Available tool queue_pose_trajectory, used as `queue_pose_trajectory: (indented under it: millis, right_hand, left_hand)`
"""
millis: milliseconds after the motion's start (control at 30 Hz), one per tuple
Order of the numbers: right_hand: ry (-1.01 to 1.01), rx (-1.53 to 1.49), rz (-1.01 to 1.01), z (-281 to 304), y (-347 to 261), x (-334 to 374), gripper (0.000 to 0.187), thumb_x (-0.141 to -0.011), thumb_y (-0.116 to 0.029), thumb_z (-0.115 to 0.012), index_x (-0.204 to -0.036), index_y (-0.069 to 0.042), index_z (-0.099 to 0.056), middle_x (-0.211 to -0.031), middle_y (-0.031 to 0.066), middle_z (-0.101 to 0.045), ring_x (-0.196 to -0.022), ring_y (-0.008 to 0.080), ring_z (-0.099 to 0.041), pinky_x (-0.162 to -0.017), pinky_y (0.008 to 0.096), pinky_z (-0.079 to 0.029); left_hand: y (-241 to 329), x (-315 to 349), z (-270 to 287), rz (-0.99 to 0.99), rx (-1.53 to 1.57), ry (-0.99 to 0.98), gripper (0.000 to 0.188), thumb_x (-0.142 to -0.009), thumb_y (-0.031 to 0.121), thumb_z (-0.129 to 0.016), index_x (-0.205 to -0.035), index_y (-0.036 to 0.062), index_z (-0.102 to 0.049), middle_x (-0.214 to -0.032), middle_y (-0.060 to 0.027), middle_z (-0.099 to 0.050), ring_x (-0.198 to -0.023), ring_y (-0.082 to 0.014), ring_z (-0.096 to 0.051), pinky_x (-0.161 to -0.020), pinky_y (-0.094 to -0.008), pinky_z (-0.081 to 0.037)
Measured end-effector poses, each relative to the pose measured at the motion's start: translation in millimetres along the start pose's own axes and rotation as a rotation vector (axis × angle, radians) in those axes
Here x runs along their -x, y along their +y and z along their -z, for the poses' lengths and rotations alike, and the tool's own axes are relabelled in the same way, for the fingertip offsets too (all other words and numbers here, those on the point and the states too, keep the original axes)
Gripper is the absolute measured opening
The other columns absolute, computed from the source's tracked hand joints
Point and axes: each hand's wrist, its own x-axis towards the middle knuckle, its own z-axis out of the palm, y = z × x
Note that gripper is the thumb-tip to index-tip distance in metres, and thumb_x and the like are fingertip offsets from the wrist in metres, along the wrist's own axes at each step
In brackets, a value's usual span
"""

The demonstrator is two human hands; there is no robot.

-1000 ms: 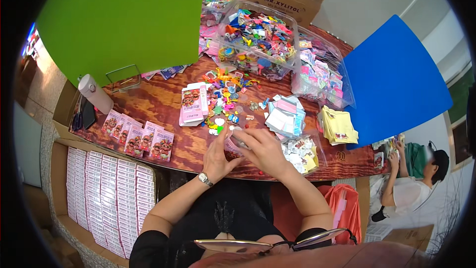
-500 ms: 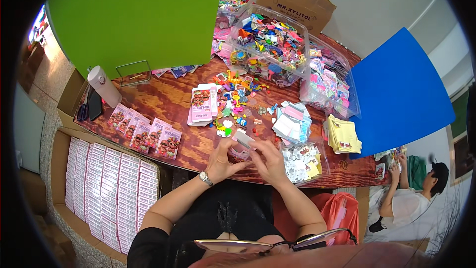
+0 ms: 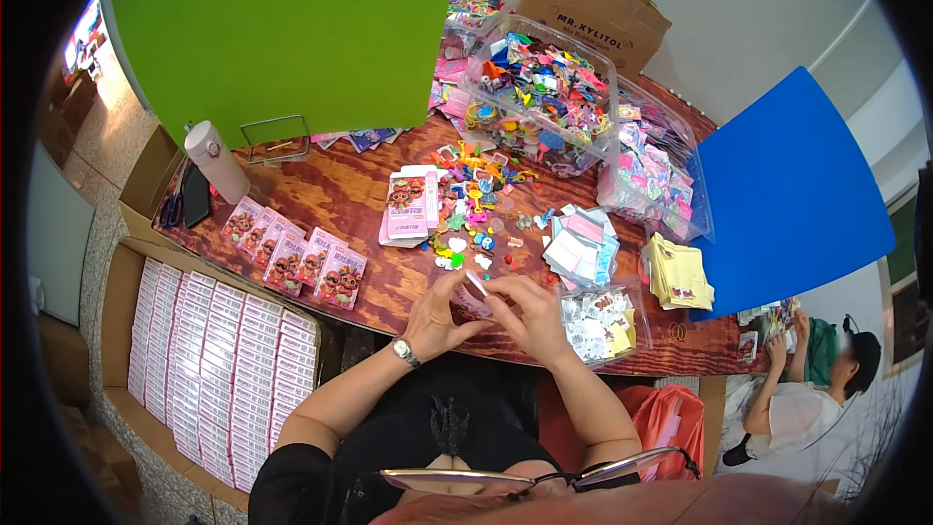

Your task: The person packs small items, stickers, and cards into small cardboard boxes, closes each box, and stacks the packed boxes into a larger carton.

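Note:
Near the table's front edge, a small pink carton stands between my hands, its narrow white top flap tilted. My left hand is closed around the carton's left side, thumb toward me. On the other side my right hand grips it, with fingertips at the flap. Fingers hide much of the carton. Beyond my hands lies a scatter of small colourful plastic trinkets. A stack of flat pink cartons is left of that pile, and pale paper cards lie to the right.
Several filled pink cartons lean in a row at left, by a pink bottle. Below is a cardboard case of packed cartons. Clear bins of trinkets and packets stand behind. A small tray and yellow packets sit right; another person works beyond.
The carton's white top flap, broad and facing up before, now shows as a narrow tilted strip. More of the pink front shows between my hands. The whole view has shifted slightly.

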Motion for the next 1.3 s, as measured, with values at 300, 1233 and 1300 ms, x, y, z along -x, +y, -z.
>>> queue_pose_trajectory:
  millis: [300, 1233, 1300]
  right_hand:
    - [-0.035, 0.049, -0.167, -4.6, -7.8, -6.7, 0.025, -0.087, -0.002, -0.069, -0.111, -0.004, -0.072, -0.093, 0.0125, -0.068, -0.08, 0.0234, -0.068, -0.067, 0.03, -0.056]
    - [-0.04, 0.11, 0.078, -57.1, 6.6, 6.7, 0.045, -0.089, -0.002, -0.066, -0.133, 0.002, -0.058, -0.132, 0.0219, -0.061, -0.12, 0.0358, -0.06, -0.1, 0.042, -0.05]
    - [-0.066, 0.092, 0.099, -60.9, 8.6, 7.1, 0.044, -0.089, -0.002, -0.067, -0.133, 0.002, -0.059, -0.132, 0.0214, -0.061, -0.121, 0.036, -0.06, -0.1, 0.0418, -0.05]
  left_hand:
    - [5.6, -1.3, 5.4, 0.087, -0.051, 0.017, 0.109, -0.068, 0.027, -0.09, -0.15, -0.0018, -0.023, -0.122, -0.0246, -0.058, -0.106, -0.0389, -0.064, -0.086, -0.0436, -0.055]
    - [4.2, 8.6, 26.6, 0.158, -0.139, 0.122, 0.109, -0.069, 0.021, -0.084, -0.154, -0.0057, -0.021, -0.117, -0.0252, -0.06, -0.1, -0.0377, -0.063, -0.082, -0.0419, -0.054]
    - [3.0, 10.8, 31.0, 0.13, -0.178, 0.143, 0.109, -0.069, 0.021, -0.084, -0.154, -0.0059, -0.022, -0.114, -0.0245, -0.061, -0.099, -0.0374, -0.063, -0.082, -0.0421, -0.054]
